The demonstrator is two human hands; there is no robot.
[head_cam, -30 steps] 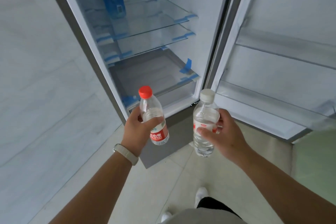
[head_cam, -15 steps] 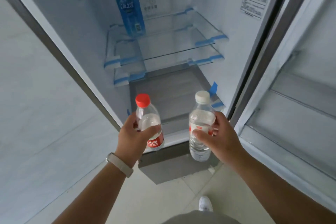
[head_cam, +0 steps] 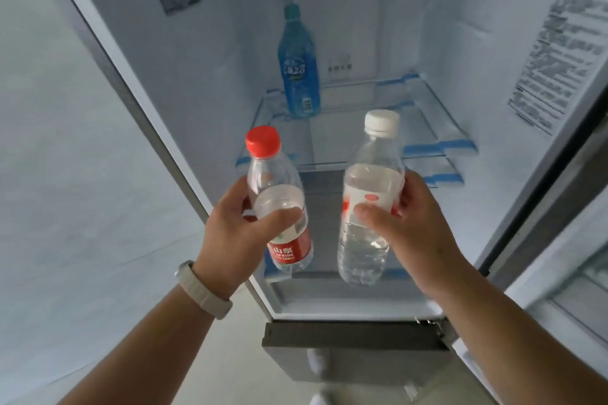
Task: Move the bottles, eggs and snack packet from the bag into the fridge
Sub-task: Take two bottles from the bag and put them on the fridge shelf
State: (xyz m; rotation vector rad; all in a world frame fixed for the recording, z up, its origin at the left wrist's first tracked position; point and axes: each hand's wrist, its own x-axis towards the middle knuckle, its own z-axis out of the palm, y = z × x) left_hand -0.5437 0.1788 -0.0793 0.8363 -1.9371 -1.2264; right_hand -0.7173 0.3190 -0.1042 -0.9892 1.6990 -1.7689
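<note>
My left hand (head_cam: 233, 227) grips a clear water bottle with a red cap and red label (head_cam: 276, 187), held upright. My right hand (head_cam: 408, 227) grips a clear water bottle with a white cap (head_cam: 371, 174), also upright. Both bottles hang side by side in front of the open fridge (head_cam: 460, 52), just before the front edge of the glass shelf (head_cam: 424, 115). A blue bottle (head_cam: 297, 72) stands upright at the back left of that shelf. The bag, eggs and snack packet are out of view.
The fridge door (head_cam: 579, 273) stands open at the right with its door racks. A white wall (head_cam: 65, 141) runs along the left side. Blue tape strips mark the shelf edges. The closed lower drawer front (head_cam: 355, 339) sits below.
Both hands have risen and moved forward with their bottles, closer to the glass shelf. The view has tilted up, so the blue bottle sits nearer the middle.
</note>
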